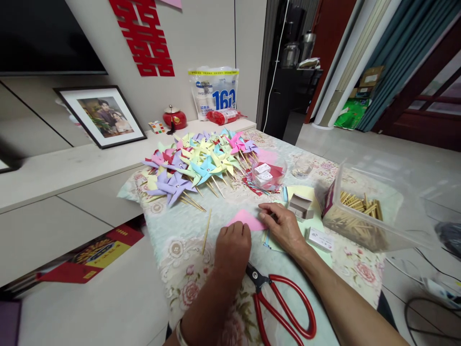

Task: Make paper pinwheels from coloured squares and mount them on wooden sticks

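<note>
A triangular-looking sheet of pink paper [248,220] lies on the cloth between my hands. My left hand [233,247] is closed, its curled fingers pressed on the paper's left part. At the right corner of the sheet is my right hand [284,227], its fingers bent and a little apart, touching or just over the edge. Red-handled scissors [266,283] lie below, their blades partly hidden by my left hand. One thin wooden stick [206,231] rests left of my left hand. Several finished paper pinwheels [205,168] on sticks are heaped further back.
A clear plastic bin [355,226] of short wooden sticks stands at the right. Near my right hand are an open small box [300,206], a closed white box [320,239] and pale paper sheets [310,193]. A clear round container [268,174] holds small boxes.
</note>
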`<state>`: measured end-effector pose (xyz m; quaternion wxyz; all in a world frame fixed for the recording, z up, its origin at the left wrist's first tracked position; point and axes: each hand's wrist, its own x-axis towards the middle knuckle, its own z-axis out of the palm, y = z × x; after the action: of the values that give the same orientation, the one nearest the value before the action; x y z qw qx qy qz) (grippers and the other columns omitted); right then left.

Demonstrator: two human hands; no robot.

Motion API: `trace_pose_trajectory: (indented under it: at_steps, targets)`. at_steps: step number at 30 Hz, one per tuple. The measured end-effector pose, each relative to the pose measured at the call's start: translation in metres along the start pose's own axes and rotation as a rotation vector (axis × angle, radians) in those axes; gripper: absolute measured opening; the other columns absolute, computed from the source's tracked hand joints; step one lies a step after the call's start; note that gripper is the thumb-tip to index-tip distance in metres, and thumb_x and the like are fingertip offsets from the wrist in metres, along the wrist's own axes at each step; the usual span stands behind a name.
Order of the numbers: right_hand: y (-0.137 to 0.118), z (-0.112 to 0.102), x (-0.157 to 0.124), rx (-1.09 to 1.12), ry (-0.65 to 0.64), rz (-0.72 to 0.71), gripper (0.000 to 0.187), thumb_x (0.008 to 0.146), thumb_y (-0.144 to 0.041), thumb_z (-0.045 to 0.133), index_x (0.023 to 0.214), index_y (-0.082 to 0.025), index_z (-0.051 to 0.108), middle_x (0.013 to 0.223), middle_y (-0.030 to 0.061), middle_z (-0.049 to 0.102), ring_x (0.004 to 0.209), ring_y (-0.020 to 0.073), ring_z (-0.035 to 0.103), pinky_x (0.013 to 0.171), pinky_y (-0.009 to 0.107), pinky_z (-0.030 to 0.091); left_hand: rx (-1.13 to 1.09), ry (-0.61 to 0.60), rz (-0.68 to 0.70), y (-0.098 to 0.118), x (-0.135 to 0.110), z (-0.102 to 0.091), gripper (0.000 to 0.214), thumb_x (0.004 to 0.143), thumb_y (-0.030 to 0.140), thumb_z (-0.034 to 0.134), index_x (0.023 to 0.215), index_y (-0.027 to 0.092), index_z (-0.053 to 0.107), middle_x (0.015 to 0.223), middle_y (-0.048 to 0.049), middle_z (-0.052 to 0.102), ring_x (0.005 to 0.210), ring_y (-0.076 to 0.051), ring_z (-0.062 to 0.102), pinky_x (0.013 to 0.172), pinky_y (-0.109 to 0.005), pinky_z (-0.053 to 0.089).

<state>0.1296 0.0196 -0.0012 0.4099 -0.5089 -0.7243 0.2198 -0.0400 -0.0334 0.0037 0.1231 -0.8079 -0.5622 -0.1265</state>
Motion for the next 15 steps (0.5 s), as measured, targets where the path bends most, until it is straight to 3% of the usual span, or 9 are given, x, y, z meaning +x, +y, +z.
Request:
trace_pose_trajectory:
  at_steps: [4, 9, 12, 15]
  targets:
    - [0.0016, 0.0005, 0.0000, 0.068, 0.044, 0.077, 0.025, 0.089, -0.029, 0.059, 0.107, -0.018, 0.073, 0.090, 0.0065, 0.073, 0.080, 0.0217, 0.065, 0.074, 0.034, 0.050, 0.034, -0.047, 0.055, -0.0019, 0.0056, -0.0017, 0.016, 0.087, 0.004, 0.057, 0.084, 0.015, 0.068, 0.080, -0.0079, 0.068, 0.073, -0.025, 0.066, 0.064, -0.036, 0.049]
    - [-0.0040, -0.0014, 0.0008, 0.134, 0.068, 0.119, 0.027, 0.089, -0.034, 0.060, 0.105, -0.017, 0.074, 0.089, 0.0069, 0.074, 0.077, 0.0211, 0.065, 0.074, 0.034, 0.049, 0.026, 0.076, 0.060, -0.0060, 0.0056, 0.0051, 0.020, 0.086, 0.003, 0.055, 0.076, 0.017, 0.066, 0.074, -0.0064, 0.068, 0.068, -0.022, 0.064, 0.062, -0.034, 0.043]
    - [-0.0067, -0.0042, 0.0017, 0.261, 0.091, 0.166, 0.028, 0.088, -0.040, 0.063, 0.103, -0.019, 0.074, 0.097, 0.0075, 0.076, 0.086, 0.0231, 0.068, 0.080, 0.036, 0.050, -0.094, 0.212, -0.030, -0.0080, 0.0049, 0.0056, 0.023, 0.088, 0.006, 0.053, 0.074, 0.019, 0.067, 0.073, -0.0053, 0.069, 0.066, -0.021, 0.063, 0.063, -0.033, 0.042]
    - [-0.0064, -0.0082, 0.0035, 0.468, 0.087, 0.230, 0.034, 0.089, -0.047, 0.063, 0.108, -0.021, 0.072, 0.105, 0.0083, 0.076, 0.100, 0.0255, 0.068, 0.087, 0.038, 0.050, -0.464, 0.322, -0.230, -0.0089, 0.0053, -0.0018, 0.020, 0.087, 0.012, 0.054, 0.085, 0.020, 0.071, 0.083, -0.0046, 0.074, 0.073, -0.018, 0.066, 0.069, -0.030, 0.045]
